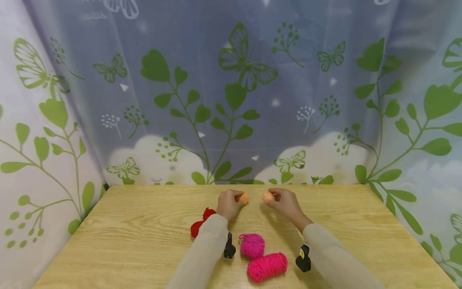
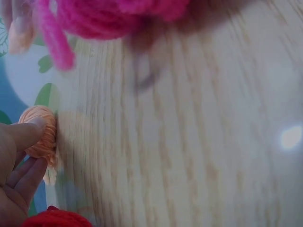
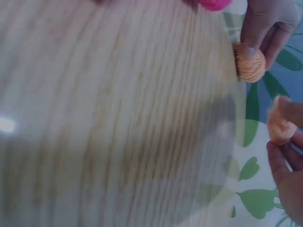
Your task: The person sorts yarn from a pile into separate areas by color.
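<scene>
At the far side of the table, my left hand (image 1: 228, 204) pinches a small orange yarn ball (image 1: 244, 198). Its thumb presses the wound strands of that orange ball (image 2: 47, 142) in the left wrist view, with fingers on the other side. A short way to the right, my right hand (image 1: 287, 204) holds a paler, peach yarn ball (image 1: 267, 197) between thumb and fingers. The right wrist view has the peach ball (image 3: 280, 128) partly covered by the fingers, apart from the orange ball (image 3: 252, 69) in the left hand.
Two red yarn balls (image 1: 196, 229) lie left of the left forearm, partly hidden by the sleeve. Between the forearms are a magenta yarn ball (image 1: 252, 245) and a longer hot-pink yarn skein (image 1: 267, 267). A leaf-and-butterfly patterned curtain (image 1: 231, 120) hangs behind the wooden table (image 1: 144, 241).
</scene>
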Demonstrator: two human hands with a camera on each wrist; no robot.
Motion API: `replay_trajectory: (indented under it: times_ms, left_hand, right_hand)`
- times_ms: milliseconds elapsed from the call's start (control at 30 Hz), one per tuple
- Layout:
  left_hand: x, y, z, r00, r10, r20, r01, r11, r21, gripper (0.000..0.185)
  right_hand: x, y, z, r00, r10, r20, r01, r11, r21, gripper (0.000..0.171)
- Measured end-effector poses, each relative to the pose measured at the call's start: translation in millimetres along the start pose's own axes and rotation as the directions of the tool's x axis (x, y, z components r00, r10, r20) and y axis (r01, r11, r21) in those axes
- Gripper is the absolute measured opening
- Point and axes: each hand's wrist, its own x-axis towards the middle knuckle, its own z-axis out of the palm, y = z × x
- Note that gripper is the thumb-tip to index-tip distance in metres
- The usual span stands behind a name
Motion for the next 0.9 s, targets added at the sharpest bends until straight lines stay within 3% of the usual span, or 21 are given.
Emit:
replay_trajectory:
  times_ms: [200,467,900]
  left_hand:
    - [-1.9,-1.5,-0.7,1.000,0.009,-0.006,-0.009,1.000,-0.007,0.027]
    - [-0.8,-3.1,-0.1,0.999,0.030,-0.024,-0.030,0.999,0.010,0.025]
    - [1.6,-1.9,2.1,1.000,0.020,-0.011,-0.020,0.999,0.033,0.025]
  right_hand:
    - [9.6,2.4,18.8,1.000,-0.011,0.007,0.011,0.997,0.073,0.043]
    - [14.5,9.0,36.6,0.995,-0.100,0.024,0.099,0.994,0.052,0.043]
    - [15.4,1.2,44.6,0.997,-0.032,0.067,0.033,0.999,-0.009,0.036]
